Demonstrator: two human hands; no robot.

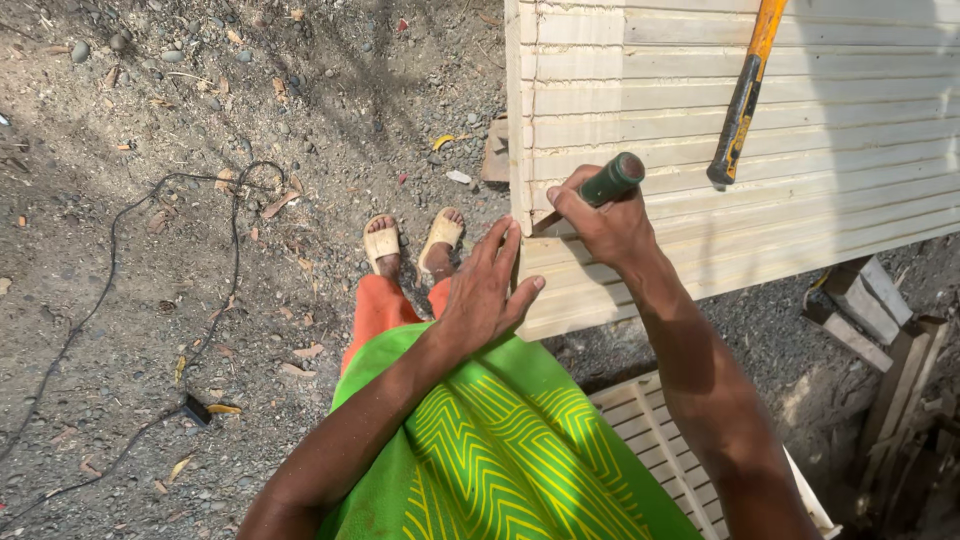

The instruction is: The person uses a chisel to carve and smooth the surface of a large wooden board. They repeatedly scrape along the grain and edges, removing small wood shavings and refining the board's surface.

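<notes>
The right hand point(605, 225) is clenched round a green-handled chisel point(610, 182), its tip pressed into a groove at the left end of the pale slatted wooden panel point(800, 150). The left hand point(487, 290) lies open, fingers spread, flat against the panel's left edge, gripping nothing. The chisel's long axis runs from upper right down to lower left, handle end up and away, blade aimed at the panel's corner. How far along is the cutting? Hard to judge: the slats look clean, no chips or finished notch show, so it seems early. A hammer point(742, 95) with an orange and black handle rests on the panel further right, untouched, handle pointing far. A black cable point(110, 260) snakes over the gravel ground point(200, 100) on the left.
</notes>
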